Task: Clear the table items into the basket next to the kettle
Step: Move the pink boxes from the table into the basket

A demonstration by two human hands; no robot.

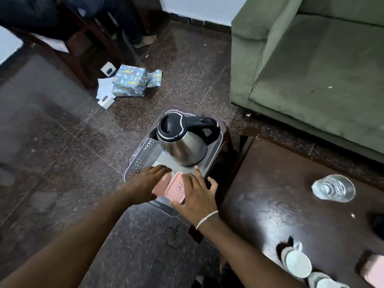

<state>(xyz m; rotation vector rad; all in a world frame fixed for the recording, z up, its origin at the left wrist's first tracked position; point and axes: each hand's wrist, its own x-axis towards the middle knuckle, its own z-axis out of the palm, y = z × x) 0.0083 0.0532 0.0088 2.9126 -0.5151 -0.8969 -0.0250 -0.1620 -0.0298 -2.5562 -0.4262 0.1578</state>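
Observation:
A grey perforated basket sits on a low stool, with a steel kettle with a black lid standing in its far part. Two pink lidded boxes lie at the basket's near end: one under my left hand, the other, with a small sticker on its lid, under the fingers of my right hand. Both hands rest on the boxes over the basket. On the dark table to the right stand a clear glass, two white-capped items and a pink brush-like object.
A green sofa fills the upper right. Blue printed packets and small white boxes lie on the dark stone floor beyond the stool. A wooden chair with a person's foot beside it stands at the upper left.

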